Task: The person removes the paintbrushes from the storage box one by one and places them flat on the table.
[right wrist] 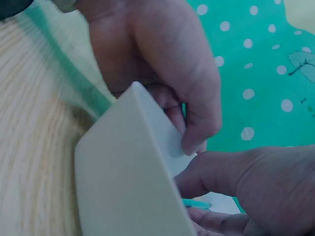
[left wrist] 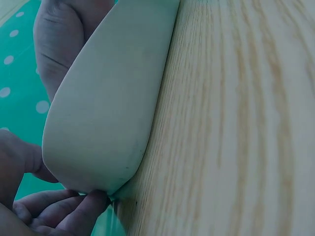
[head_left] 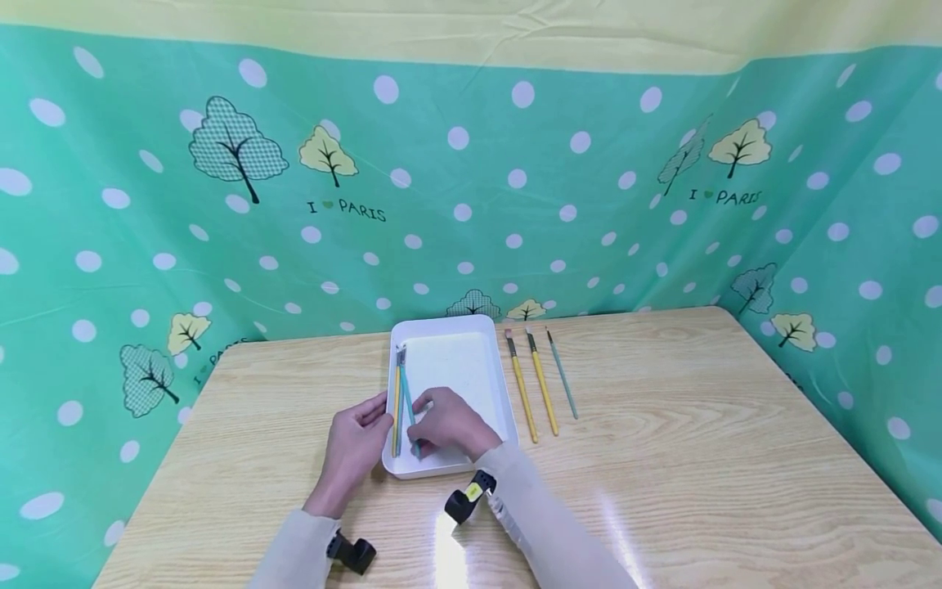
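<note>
A shallow white tray (head_left: 458, 360) lies on the table. My left hand (head_left: 355, 446) grips its left side near the front corner, thumb up at the rim and fingers against the outer wall (left wrist: 113, 98). Along that inner side lie a yellow-handled paintbrush (head_left: 396, 409) and a darker blue-green one, bristles toward the back. My right hand (head_left: 449, 425) reaches into the tray and pinches a teal paintbrush (head_left: 407, 394) near its handle end. In the right wrist view a bit of teal handle (right wrist: 197, 203) shows between thumb and fingers of the right hand (right wrist: 266, 189).
Right of the tray lie two yellow-handled paintbrushes (head_left: 523, 393) (head_left: 543, 384) and a slim teal one (head_left: 562, 376), roughly side by side. A green dotted curtain (head_left: 456, 213) hangs behind the wooden table (head_left: 699, 442) and along both sides.
</note>
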`<state>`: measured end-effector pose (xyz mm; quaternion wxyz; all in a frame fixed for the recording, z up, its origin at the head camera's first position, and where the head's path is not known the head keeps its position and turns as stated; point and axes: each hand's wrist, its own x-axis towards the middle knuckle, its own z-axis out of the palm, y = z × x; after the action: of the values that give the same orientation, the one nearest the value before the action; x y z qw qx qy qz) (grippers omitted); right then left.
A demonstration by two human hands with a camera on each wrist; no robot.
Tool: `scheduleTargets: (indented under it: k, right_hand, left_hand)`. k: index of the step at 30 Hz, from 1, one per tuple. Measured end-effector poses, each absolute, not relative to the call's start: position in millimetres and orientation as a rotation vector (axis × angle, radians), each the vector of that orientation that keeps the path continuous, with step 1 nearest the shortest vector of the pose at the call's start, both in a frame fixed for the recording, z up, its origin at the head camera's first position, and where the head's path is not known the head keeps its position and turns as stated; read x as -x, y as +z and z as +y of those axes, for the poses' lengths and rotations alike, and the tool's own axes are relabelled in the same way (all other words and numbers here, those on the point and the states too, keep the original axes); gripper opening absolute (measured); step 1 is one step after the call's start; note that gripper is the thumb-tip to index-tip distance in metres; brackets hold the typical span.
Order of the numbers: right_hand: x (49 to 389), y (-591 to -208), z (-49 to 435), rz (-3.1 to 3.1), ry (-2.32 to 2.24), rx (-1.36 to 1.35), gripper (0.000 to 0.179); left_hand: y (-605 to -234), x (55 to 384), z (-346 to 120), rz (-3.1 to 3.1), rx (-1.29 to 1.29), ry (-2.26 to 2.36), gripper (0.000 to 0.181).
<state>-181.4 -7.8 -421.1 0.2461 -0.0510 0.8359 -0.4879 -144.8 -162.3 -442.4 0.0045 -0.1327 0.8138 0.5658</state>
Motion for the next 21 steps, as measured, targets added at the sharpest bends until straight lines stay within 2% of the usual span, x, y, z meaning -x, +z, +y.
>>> scheduleTargets:
  k: [2,7,16,21]
  right_hand:
    - [184.0,-421.6,-5.6,2.234,-1.359,0.124,0.025]
    - [188.3,-423.8,-2.9,2.173,-1.409,0.121,0.01]
    - [187.9,-425.4,-2.1,2.194,-1.416,0.116,0.02]
    - [188.4,-424.0,-1.1,2.214,-1.424,0.117,0.009]
  left_hand:
    - [-442.4,144.9,-162.3,2.549,0.417,1.765,0.047]
    - [-442.7,145.1,-162.3,2.557,0.417,1.764,0.046]
    - [-443.8,145.2,-162.9,2.55,0.427,1.756,0.047]
    - [-443.9,146.1,-162.8,2.552,0.429,1.748,0.048]
